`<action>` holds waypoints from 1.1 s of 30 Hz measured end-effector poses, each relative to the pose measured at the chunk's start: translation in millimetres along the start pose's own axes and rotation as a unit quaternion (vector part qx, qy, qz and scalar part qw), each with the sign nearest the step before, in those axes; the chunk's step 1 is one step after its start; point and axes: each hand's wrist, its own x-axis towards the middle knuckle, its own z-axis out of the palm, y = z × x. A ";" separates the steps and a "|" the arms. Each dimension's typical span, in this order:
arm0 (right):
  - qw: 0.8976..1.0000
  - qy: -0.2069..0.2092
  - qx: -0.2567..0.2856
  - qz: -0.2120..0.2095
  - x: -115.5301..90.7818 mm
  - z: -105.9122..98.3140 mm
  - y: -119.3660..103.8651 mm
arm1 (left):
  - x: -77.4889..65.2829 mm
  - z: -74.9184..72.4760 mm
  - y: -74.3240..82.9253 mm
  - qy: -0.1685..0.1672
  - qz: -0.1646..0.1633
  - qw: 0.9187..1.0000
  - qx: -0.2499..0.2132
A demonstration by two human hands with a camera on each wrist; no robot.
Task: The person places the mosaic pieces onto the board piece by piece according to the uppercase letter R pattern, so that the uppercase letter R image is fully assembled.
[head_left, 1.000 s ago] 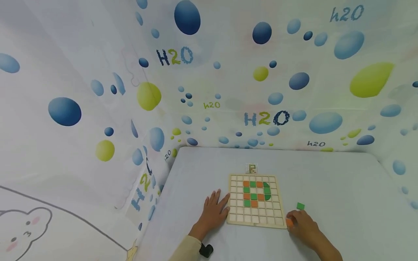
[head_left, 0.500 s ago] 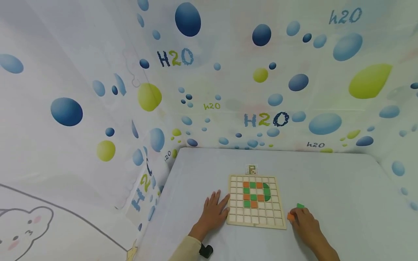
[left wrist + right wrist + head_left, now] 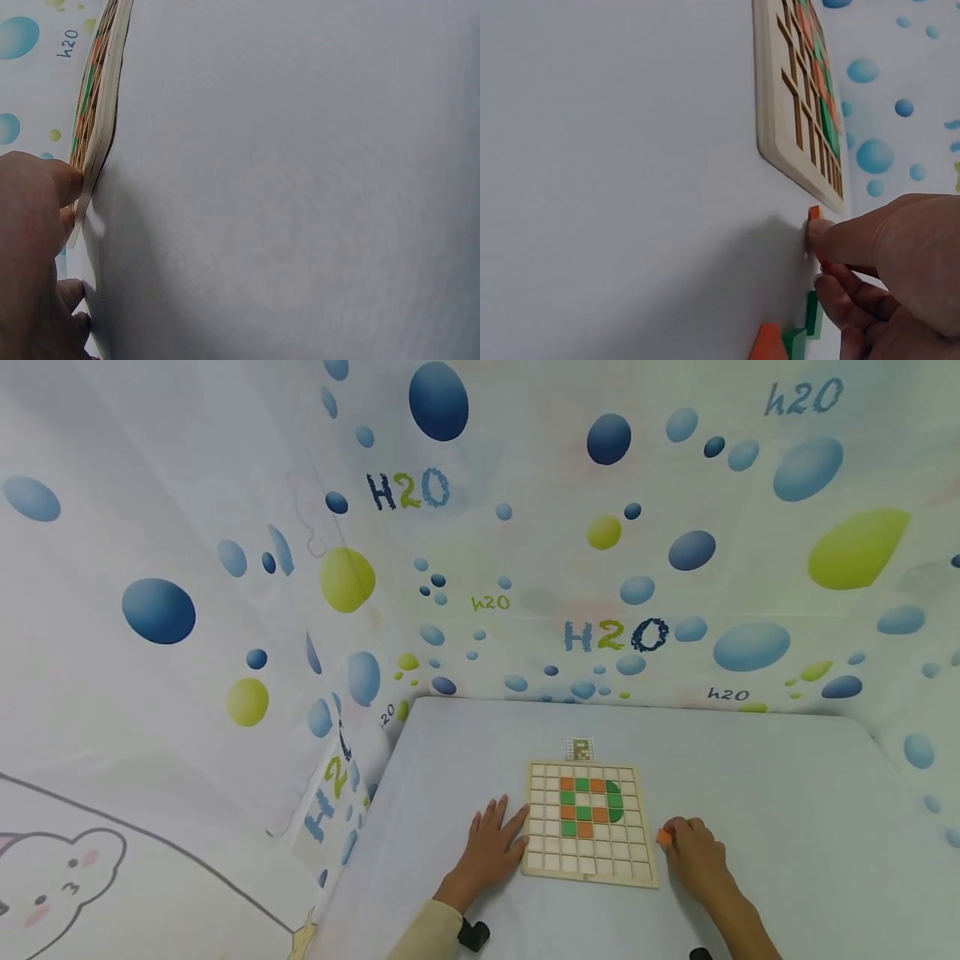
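A wooden grid board (image 3: 551,864) lies on the table, with orange and green tiles forming a letter P in its cells. My left hand (image 3: 489,852) rests flat at the board's left side, fingers spread, its thumb at the edge; the left wrist view shows the thumb against the rim. To the right of the board, my right hand (image 3: 697,860) pinches a small orange tile (image 3: 663,837) between thumb and fingers. The right wrist view shows that tile held close over the table, near the board's corner.
Beyond the board lies a small pattern card (image 3: 580,749). Under the right hand, the right wrist view shows a green tile (image 3: 813,315), another green piece (image 3: 795,345) and an orange piece (image 3: 767,343). Printed cloth walls (image 3: 540,552) stand behind the white table (image 3: 450,752).
My right hand has moved forward, away from the body, with the orange tile. The loose green tile seen earlier beyond that hand is hidden in the head view. The left hand stays put.
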 end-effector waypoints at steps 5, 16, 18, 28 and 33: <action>1.000 0.004 0.001 0.012 7.8 2.0 -5.8 | -0.2 -1.8 0.0 -0.001 0.000 1.000 -0.003; 0.999 -0.002 0.039 -0.035 10.9 18.8 -51.9 | 0.6 -1.3 0.5 0.000 -0.004 1.000 0.005; 0.998 -0.002 0.041 -0.054 10.2 25.8 -62.6 | 0.4 -1.5 0.7 -0.001 -0.004 1.000 0.003; 0.991 -0.002 0.057 -0.122 9.8 58.0 -107.4 | 1.0 0.3 -2.6 -0.005 -0.003 1.000 0.006; 0.989 -0.002 0.060 -0.135 10.3 64.8 -110.1 | 1.9 1.4 -4.3 -0.006 0.000 1.000 0.004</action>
